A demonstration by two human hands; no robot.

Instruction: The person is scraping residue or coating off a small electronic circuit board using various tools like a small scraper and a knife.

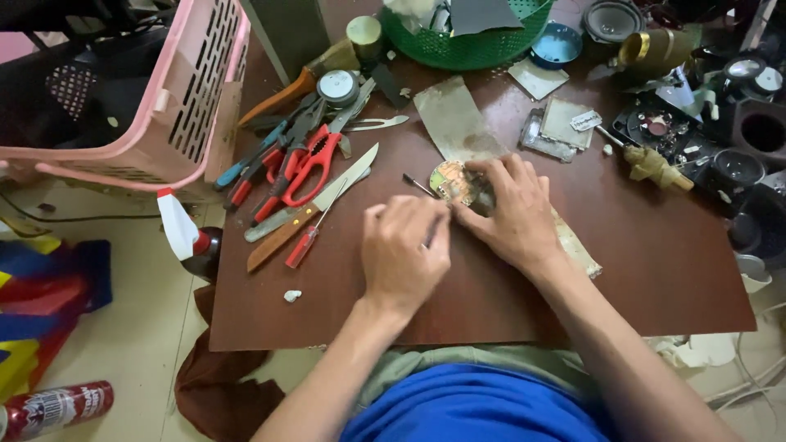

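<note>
Two hands meet at the middle of the brown table [491, 303]: the right hand [512, 214] has its fingers curled down, pinning a small round circuit board [451, 181] against the tabletop, while the left hand [403, 254] is closed in a pinch around a thin dark tool [417, 185] whose tip pokes out just beside the board. Out to the left lie a red-handled screwdriver [304, 244], a knife [307, 214] and red scissors [311, 168] in a heap, with a green basket [467, 45] at the far edge and a pink crate [176, 98] off the table's left corner.
</note>
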